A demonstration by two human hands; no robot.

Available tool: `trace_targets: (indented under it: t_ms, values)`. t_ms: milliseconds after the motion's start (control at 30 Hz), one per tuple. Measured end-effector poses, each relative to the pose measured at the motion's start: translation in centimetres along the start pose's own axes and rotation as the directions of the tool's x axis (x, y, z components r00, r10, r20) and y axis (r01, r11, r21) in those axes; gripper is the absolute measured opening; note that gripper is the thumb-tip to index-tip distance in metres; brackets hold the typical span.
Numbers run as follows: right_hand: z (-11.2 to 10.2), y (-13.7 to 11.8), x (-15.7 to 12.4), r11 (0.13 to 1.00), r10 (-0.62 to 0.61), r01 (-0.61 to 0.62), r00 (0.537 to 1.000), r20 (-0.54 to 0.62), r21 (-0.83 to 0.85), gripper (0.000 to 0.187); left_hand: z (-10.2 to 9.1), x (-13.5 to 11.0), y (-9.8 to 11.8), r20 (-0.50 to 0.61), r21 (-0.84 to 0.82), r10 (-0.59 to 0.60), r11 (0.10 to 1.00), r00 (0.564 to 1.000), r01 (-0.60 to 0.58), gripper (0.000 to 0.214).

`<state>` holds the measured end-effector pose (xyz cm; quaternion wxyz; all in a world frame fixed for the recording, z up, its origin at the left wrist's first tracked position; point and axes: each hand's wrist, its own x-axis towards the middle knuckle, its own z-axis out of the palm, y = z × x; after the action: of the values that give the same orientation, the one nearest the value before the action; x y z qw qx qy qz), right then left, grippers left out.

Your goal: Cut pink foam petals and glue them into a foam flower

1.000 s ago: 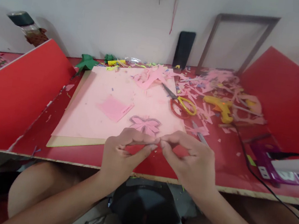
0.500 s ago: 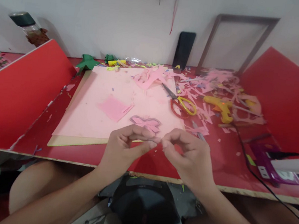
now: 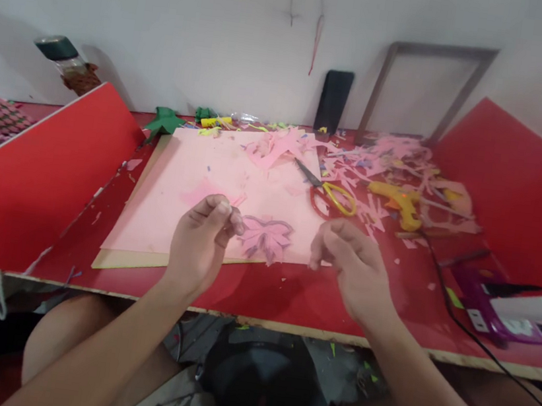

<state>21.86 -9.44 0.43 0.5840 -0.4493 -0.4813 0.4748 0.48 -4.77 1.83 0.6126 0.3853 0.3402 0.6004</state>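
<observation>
Pink paper flower (image 3: 266, 238) between grips | left hand (image 3: 197, 250), right hand (image 3: 356, 271) just parted | left pinched (contents unseen), right slack

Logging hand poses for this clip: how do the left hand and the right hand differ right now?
The left hand is pinched, thumb against fingertips; the right hand is more loosely curled. The left hand is over the pink sheet; the right hand is mostly over the red table. Both flank the paper flower, and neither visibly holds anything.
</observation>
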Motion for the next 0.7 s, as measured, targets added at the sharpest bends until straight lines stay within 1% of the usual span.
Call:
trace_targets:
  t_ms: [100, 133, 200, 267, 333, 400, 433, 467, 533, 600, 633, 700]
  values:
    - [-1.0, 0.3, 0.7, 0.987, -0.054, 0.046, 0.997, -0.047, -0.155, 0.046, -0.7, 1.3, 1.0, -0.029, 0.000, 0.089, 0.996, 0.996, -0.089, 0.032]
    - [-1.2, 0.3, 0.8, 0.981, -0.069, 0.056, 0.995, -0.067, -0.187, 0.051, -1.0, 1.7, 1.4, -0.036, -0.004, 0.114, 0.993, 0.993, -0.114, 0.034]
    - [-1.6, 0.2, 1.1, 0.968, -0.085, 0.061, 0.992, -0.090, -0.243, 0.053, -1.4, 2.4, 2.1, -0.070, -0.009, 0.161, 0.987, 0.984, -0.162, 0.036]
    - [-1.6, 0.1, 1.3, 0.950, -0.090, 0.059, 0.992, -0.088, -0.306, 0.049, -1.9, 3.0, 2.8, -0.115, 0.005, 0.201, 0.979, 0.973, -0.202, 0.038]
    - [-1.4, 0.2, 1.3, 0.938, -0.077, 0.048, 0.995, -0.071, -0.343, 0.036, -2.4, 3.5, 3.2, -0.149, 0.025, 0.233, 0.972, 0.961, -0.232, 0.037]
    - [-1.1, 0.5, 1.3, 0.930, -0.066, 0.041, 0.996, -0.054, -0.366, 0.021, -2.7, 3.8, 3.4, -0.159, 0.033, 0.250, 0.968, 0.955, -0.248, 0.038]
    - [-0.9, 0.6, 1.2, 0.920, -0.066, 0.043, 0.997, -0.045, -0.390, 0.016, -2.8, 3.8, 3.4, -0.157, 0.039, 0.252, 0.968, 0.955, -0.249, 0.040]
    - [-0.8, 0.8, 1.1, 0.902, -0.071, 0.051, 0.997, -0.031, -0.429, 0.016, -2.8, 3.8, 3.3, -0.152, 0.050, 0.251, 0.968, 0.956, -0.246, 0.043]
    - [-0.7, 1.0, 0.9, 0.835, -0.087, 0.084, 0.996, 0.020, -0.544, 0.029, -2.7, 3.8, 3.3, -0.129, 0.093, 0.254, 0.966, 0.959, -0.243, 0.049]
    - [-0.6, 1.1, 0.8, 0.734, -0.114, 0.127, 0.991, 0.063, -0.667, 0.042, -2.6, 3.7, 3.3, -0.099, 0.157, 0.284, 0.951, 0.954, -0.267, 0.055]
    - [-0.7, 1.2, 0.7, 0.684, -0.131, 0.140, 0.989, 0.068, -0.716, 0.043, -2.7, 3.7, 3.3, -0.083, 0.186, 0.301, 0.941, 0.950, -0.282, 0.058]
    - [-0.9, 1.3, 0.8, 0.612, -0.172, 0.140, 0.984, 0.042, -0.778, 0.032, -3.0, 4.0, 3.6, -0.052, 0.237, 0.332, 0.920, 0.942, -0.311, 0.058]
